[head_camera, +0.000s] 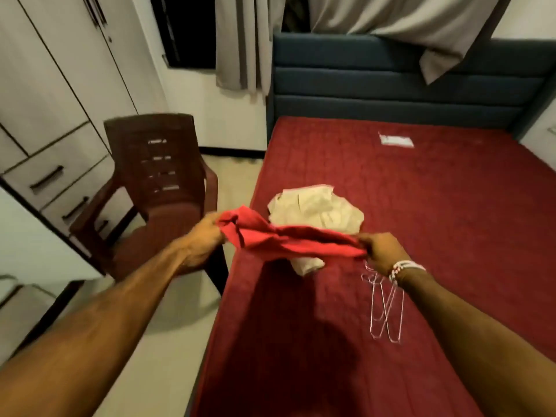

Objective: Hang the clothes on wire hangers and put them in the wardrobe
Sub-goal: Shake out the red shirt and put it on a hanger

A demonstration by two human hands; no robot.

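Observation:
A red garment (pixel 285 240) is stretched in the air between my hands above the near left corner of the bed. My left hand (pixel 204 239) grips its bunched left end. My right hand (pixel 382 251) pinches its right end. Behind and under it a crumpled cream garment (pixel 319 212) lies on the red mattress (pixel 451 206). Wire hangers (pixel 383 311) lie on the mattress just below my right hand and wrist. The white wardrobe (pixel 51 94) stands at the left with its doors closed.
A brown plastic chair (pixel 156 182) stands between the wardrobe and the bed. A small white label (pixel 395 141) lies on the far part of the mattress. A dark blue headboard (pixel 391 79) and grey curtains (pixel 240 40) are behind.

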